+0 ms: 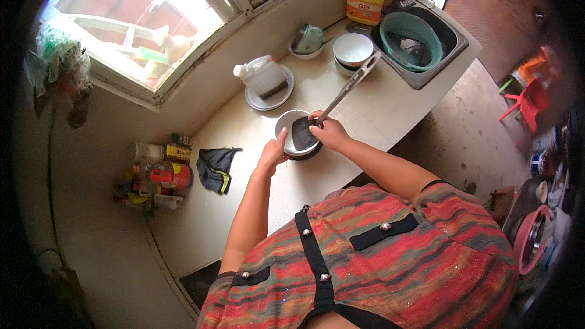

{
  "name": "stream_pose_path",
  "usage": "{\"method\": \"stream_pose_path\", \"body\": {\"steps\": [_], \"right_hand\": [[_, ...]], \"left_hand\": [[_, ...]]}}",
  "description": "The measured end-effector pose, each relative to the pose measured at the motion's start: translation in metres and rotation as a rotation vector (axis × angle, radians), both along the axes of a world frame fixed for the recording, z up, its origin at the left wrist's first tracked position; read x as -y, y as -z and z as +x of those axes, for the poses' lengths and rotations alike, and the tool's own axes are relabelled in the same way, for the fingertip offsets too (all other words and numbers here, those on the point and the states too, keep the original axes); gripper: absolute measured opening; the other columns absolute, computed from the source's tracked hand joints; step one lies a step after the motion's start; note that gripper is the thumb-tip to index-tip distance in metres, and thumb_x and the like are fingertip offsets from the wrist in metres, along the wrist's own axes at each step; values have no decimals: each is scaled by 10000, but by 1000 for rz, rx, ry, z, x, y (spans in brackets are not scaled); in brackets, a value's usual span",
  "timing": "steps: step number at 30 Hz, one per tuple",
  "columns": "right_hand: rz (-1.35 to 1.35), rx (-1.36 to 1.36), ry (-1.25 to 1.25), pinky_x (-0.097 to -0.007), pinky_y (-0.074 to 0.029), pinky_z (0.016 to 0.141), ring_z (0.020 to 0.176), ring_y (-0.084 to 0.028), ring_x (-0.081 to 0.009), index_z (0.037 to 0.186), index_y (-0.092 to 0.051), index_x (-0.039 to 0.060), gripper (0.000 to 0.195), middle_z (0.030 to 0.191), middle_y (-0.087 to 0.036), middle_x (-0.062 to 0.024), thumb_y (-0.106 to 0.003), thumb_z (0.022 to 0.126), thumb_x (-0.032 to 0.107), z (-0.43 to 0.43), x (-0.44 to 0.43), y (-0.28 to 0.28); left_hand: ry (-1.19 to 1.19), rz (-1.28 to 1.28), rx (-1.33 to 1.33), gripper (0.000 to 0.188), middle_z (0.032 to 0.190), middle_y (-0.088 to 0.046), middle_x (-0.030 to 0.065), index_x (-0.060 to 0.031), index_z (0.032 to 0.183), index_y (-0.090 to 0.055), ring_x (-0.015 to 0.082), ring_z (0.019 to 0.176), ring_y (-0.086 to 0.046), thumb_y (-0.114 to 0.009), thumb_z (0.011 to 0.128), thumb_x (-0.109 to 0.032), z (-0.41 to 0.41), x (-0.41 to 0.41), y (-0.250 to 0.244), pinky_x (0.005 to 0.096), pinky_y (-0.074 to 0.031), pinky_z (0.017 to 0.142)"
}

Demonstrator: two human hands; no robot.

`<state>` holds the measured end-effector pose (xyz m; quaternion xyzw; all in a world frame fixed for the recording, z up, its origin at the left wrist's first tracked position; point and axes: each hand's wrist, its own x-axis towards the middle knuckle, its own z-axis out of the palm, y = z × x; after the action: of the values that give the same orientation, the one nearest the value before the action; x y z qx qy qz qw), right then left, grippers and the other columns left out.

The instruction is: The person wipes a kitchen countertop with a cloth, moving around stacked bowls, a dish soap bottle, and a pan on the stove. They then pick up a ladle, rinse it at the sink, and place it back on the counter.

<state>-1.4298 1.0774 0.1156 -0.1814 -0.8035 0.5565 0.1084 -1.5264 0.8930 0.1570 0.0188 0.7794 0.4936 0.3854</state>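
Observation:
On the counter before me stands a white bowl (285, 130), with something dark under or around its lower edge. My left hand (274, 150) grips the bowl's left rim, thumb on the inner side. A dark utensil head (303, 134), perhaps a spatula or ladle, lies over the bowl's inside; its long metal handle (349, 86) slants up to the right. My right hand (328, 131) holds this utensil near the joint of head and handle, at the bowl's right rim. The fingers of both hands are partly hidden.
A dark cloth (214, 170) and clustered jars and bottles (171, 176) are at the left. Behind the bowl, a white jug (265, 75) stands on stacked plates (289, 93). Further right are bowls (353, 49), a yellow pump jug (364, 2) and a sink (450, 48) holding a green basin (388, 32).

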Motion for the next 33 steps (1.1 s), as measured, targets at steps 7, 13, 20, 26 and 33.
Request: {"method": "stream_pose_path", "body": {"steps": [7,13,20,26,33], "right_hand": [[4,-32,-12,-375,-468,926,1036,-627,-314,1180,-529,93,378,1069,-652,-167,-550,816,195,-16,-3,10],[-24,16,11,-354,-472,907,997,-633,-280,1166,-540,92,359,997,-646,-147,-536,811,143,1,-1,-16],[-17,-190,89,-285,-470,773,863,-559,-127,1166,-557,75,332,960,-588,-33,-565,835,91,-9,-61,-54],[53,-179,35,-254,-490,617,752,-583,-134,1167,-531,97,328,940,-585,-70,-549,841,65,-38,-179,-140],[199,-222,103,-367,-481,851,879,-627,-294,1063,-604,93,307,945,-653,-139,-558,761,122,-75,-300,-128]], "left_hand": [[-15,59,18,463,864,-658,189,118,1002,-588,231,684,-670,-615,877,-327,-11,-3,9,320,-576,597],[-98,143,-36,290,799,-654,164,121,942,-599,226,618,-645,-559,823,-140,5,-5,20,322,-545,536],[69,233,-221,254,871,-652,118,51,975,-620,187,705,-639,-574,868,-175,-11,-51,-36,314,-564,602],[68,299,-245,297,937,-650,166,77,979,-613,251,804,-666,-560,861,-190,-44,-170,-95,342,-593,691],[-31,295,-220,342,859,-648,202,124,1036,-568,283,696,-676,-543,845,-159,-69,-298,-85,366,-598,635]]}}
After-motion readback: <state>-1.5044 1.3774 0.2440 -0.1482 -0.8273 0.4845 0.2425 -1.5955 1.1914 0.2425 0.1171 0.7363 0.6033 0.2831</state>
